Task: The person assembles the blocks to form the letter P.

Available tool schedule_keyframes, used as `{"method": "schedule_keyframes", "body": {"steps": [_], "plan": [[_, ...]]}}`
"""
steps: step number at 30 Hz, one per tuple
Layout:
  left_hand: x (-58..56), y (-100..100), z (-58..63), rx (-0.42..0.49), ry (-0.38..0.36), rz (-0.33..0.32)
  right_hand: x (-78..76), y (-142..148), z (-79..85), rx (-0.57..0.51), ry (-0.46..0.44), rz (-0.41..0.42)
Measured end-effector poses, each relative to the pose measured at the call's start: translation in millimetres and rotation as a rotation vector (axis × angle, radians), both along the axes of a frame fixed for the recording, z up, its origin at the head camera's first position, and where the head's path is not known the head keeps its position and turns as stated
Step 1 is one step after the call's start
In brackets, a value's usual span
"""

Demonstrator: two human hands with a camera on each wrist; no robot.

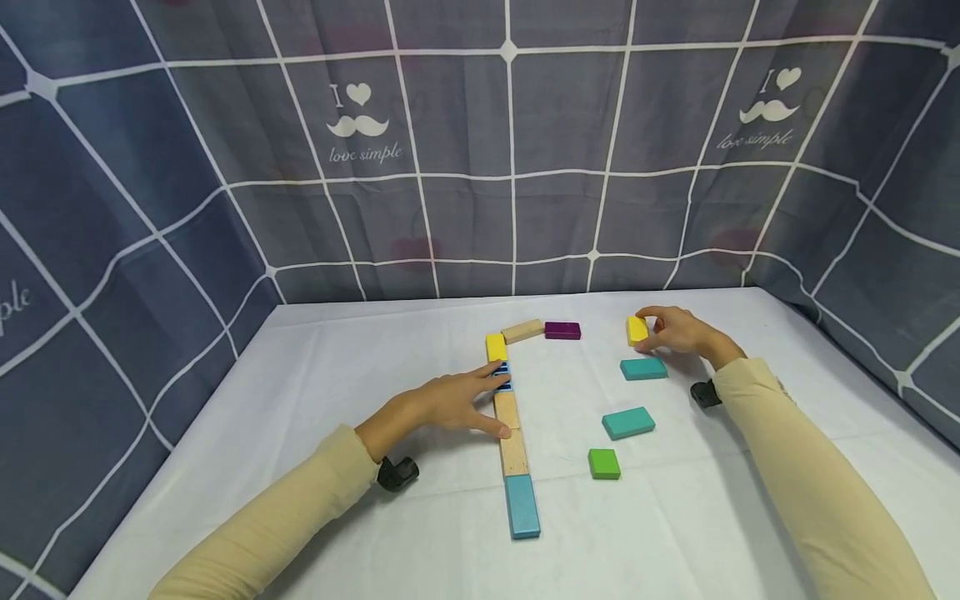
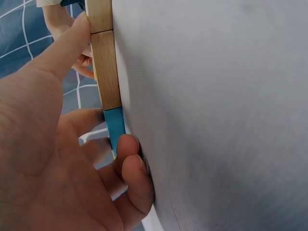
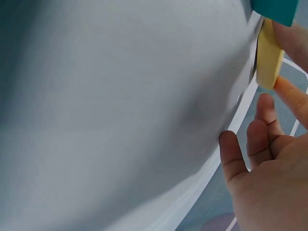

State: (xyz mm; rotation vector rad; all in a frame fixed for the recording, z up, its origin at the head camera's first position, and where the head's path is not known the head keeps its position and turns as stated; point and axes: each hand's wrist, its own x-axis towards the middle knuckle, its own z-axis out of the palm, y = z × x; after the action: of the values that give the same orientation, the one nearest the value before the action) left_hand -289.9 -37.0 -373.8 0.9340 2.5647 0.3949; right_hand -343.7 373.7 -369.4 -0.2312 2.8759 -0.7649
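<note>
A line of flat blocks runs toward me in the head view: a yellow block [image 1: 496, 346], a dark blue block [image 1: 502, 377], a wooden block [image 1: 513, 452] and a light blue block [image 1: 522, 506]. My left hand [image 1: 480, 400] lies against this line from the left with straight fingers. In the left wrist view its thumb presses a wooden block [image 2: 107, 72] and its fingers touch the blue block [image 2: 114, 126]. My right hand [image 1: 660, 329] pinches a second yellow block [image 1: 637, 330] on edge at the far right. The right wrist view shows this yellow block [image 3: 268, 55] between finger and thumb.
A wooden block [image 1: 522, 331] and a purple block [image 1: 562, 331] lie past the line's far end. Two teal blocks [image 1: 643, 368] [image 1: 628, 422] and a green block [image 1: 603, 463] lie right of it. A white cloth [image 1: 337, 375] covers the table, with a checked curtain [image 1: 510, 167] around it.
</note>
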Motion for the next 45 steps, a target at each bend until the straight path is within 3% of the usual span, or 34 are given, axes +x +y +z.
{"method": "schedule_keyframes", "body": {"steps": [8,16,26,45], "plan": [[-0.5,0.1,0.6,0.002,0.000,-0.003,3.6,-24.3,10.3,0.007,0.035,0.134],[0.1,0.3,0.7,-0.003,-0.007,0.001,0.6,-46.9,12.8,0.026,-0.070,0.198],[0.2,0.6,0.9,-0.009,0.000,0.001,-2.1,-53.3,9.3,0.057,-0.060,0.236],[-1.2,-0.2,0.0,-0.001,0.004,-0.002,-2.1,-55.2,9.7,0.052,-0.095,0.219]]}}
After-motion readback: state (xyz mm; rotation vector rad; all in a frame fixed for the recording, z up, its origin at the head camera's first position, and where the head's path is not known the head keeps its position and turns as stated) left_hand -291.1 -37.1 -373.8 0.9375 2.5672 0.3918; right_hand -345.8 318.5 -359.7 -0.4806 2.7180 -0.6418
